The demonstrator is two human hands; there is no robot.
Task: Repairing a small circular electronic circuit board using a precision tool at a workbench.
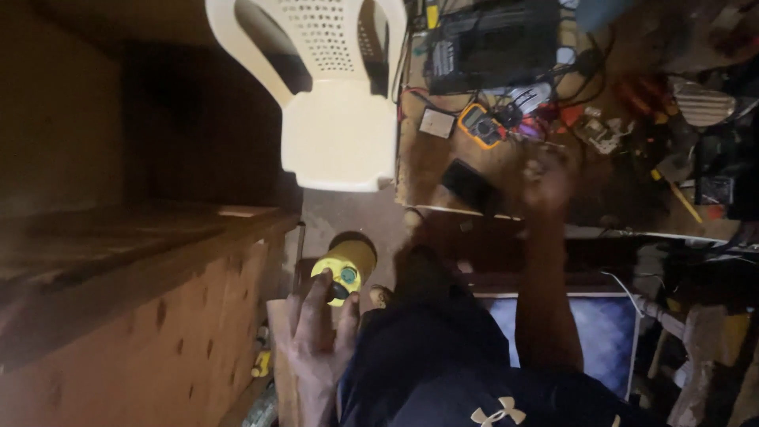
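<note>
My left hand (316, 336) reaches low with its fingers spread, and the fingertips rest on the end of a yellow cylindrical container (345, 265) with a dark round cap. It grips nothing. My right hand (545, 180) is stretched out over a cluttered wooden workbench (427, 170) and is blurred by motion. It hovers beside a flat black phone-like slab (470, 187). Whether its fingers hold anything is not discernible. My dark shorts and knee fill the space between the two arms.
A white plastic chair (340, 119) stands against the bench. On the bench lie a yellow multimeter (481, 125), a black box-shaped device (490, 39), tangled wires and a yellow-handled tool (678, 198). A wooden cabinet (158, 316) flanks my left hand; a blue patterned panel (601, 336) lies below.
</note>
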